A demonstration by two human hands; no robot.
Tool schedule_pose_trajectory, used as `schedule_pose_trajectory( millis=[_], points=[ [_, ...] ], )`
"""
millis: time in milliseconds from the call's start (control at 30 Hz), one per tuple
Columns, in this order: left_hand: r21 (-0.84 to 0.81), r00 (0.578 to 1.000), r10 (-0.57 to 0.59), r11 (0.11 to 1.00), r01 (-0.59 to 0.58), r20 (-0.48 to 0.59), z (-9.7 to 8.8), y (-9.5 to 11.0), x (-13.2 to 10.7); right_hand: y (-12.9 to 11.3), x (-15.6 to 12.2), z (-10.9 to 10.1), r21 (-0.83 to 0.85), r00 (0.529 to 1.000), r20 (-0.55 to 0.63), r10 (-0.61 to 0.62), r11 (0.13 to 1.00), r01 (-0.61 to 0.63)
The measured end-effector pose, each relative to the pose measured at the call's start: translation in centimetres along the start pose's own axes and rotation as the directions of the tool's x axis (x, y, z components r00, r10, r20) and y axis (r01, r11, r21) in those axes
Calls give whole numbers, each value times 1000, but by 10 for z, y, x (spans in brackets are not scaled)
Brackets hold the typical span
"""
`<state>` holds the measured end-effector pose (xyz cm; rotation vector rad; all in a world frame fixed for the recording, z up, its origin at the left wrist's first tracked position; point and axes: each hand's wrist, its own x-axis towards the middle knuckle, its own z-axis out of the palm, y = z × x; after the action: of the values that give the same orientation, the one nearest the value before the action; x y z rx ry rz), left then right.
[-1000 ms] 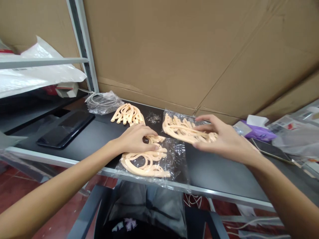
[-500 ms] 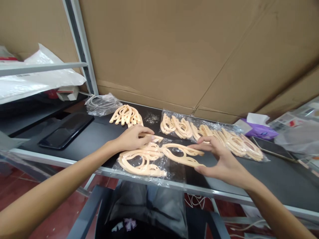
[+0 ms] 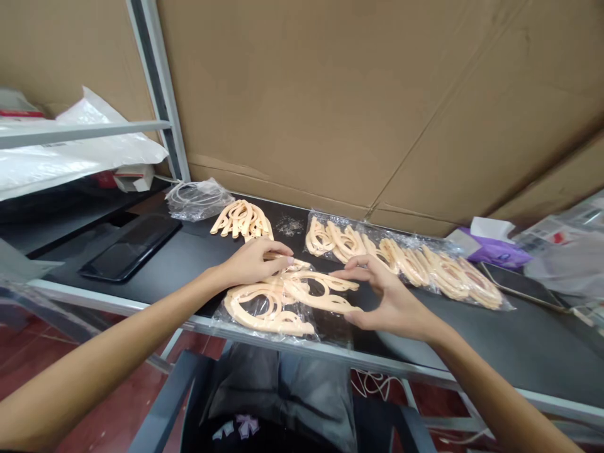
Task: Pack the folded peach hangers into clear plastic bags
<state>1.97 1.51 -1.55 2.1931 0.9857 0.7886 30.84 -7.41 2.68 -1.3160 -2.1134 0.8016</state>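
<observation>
My right hand (image 3: 384,296) grips the ends of a beige plastic folding hanger (image 3: 325,303), thumb on one arm and fingers on the other. Its looped end reaches into the mouth of a clear plastic bag (image 3: 306,330). Inside that bag lies another beige folded hanger (image 3: 245,314), close to the table's front edge. On the bag's upper side rests my left hand (image 3: 257,261), its thumb and fingers closed on the bag's edge by a beige piece. Just behind it is a loose pile of beige hangers (image 3: 240,217).
Filled clear bags of beige hangers (image 3: 406,258) lie in a row along the back right. A dark phone (image 3: 132,246) and a bagged white cable (image 3: 198,196) are at left. At right are a purple tissue pack (image 3: 500,251) and another dark device (image 3: 521,286).
My right hand has moved left, carrying the hanger further into the bag over the one inside. My left hand has stayed in nearly the same place.
</observation>
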Motion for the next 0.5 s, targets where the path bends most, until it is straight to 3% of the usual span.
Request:
schedule_pose_trajectory(
  millis=[233,500],
  points=[
    [58,994,103,993,-104,30,-9,9,-2,2,-8,-10,-23,999,-18,-29,999,29],
    [152,925,278,934,-323,259,-8,46,1,-1,-10,14,111,997,-64,-34,993,41]
  ],
)
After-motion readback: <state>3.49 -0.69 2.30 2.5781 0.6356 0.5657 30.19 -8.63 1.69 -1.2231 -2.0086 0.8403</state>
